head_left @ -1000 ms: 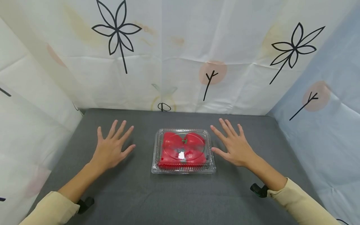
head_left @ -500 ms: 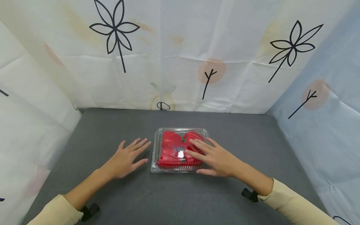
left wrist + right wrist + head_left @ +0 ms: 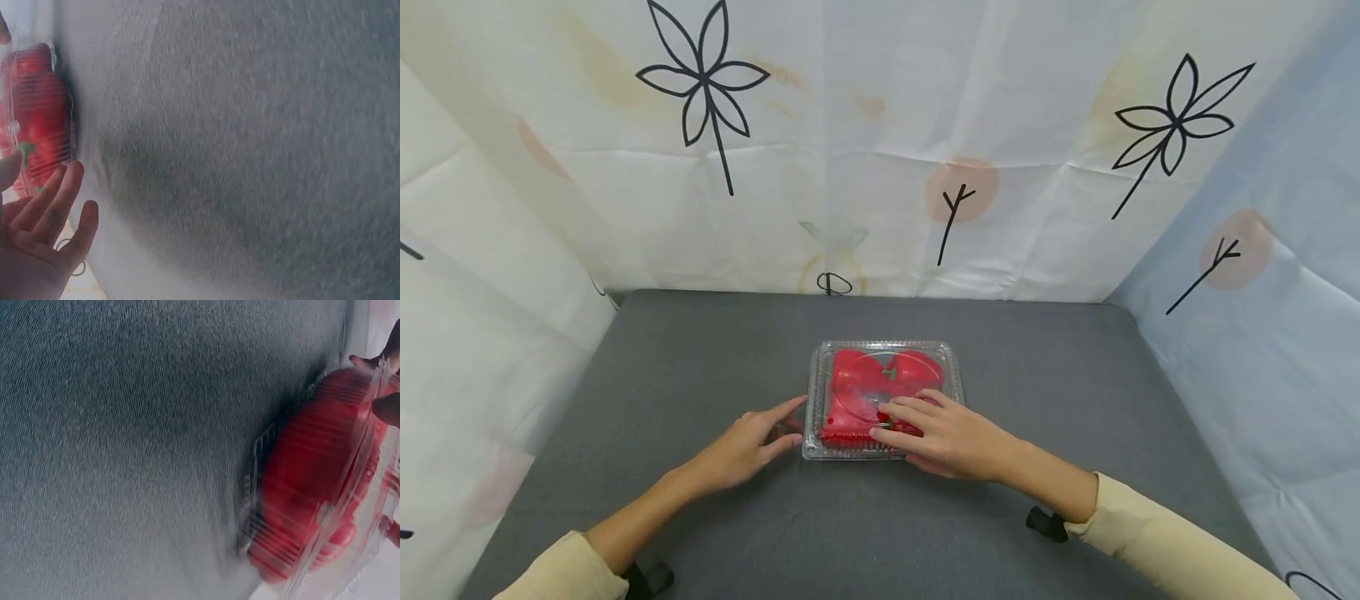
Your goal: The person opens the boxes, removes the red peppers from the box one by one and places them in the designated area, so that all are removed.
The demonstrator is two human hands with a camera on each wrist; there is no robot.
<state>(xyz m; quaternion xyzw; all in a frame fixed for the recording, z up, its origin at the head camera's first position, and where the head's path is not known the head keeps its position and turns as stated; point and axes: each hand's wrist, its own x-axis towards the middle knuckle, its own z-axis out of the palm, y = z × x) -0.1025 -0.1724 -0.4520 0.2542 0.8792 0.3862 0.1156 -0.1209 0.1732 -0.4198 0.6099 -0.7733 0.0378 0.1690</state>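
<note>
A clear plastic clamshell box (image 3: 884, 344) lies closed on the grey table, with large red fruit-like pieces (image 3: 853, 379) and a green stem showing through its lid. At the box's left edge is my left hand (image 3: 737, 452), thumb and index finger extended at the rim. My right hand (image 3: 953, 440) lies over the front right of the lid, fingers loosely bent and spread; whether they press on it cannot be told. In the right wrist view the thumb (image 3: 387, 409) is by the ridged rim. The left wrist view shows straight left fingers (image 3: 53, 209) near the box's side.
The grey table top (image 3: 760, 533) runs back to a white curtain (image 3: 880, 167) printed with flowers and leaves. Further curtain panels stand at the left and right. A black strap-mounted device (image 3: 1047, 523) sits under the right wrist.
Both hands have come inward from beside the box: the left now at its left edge, the right over the lid's front right. The box stays in place.
</note>
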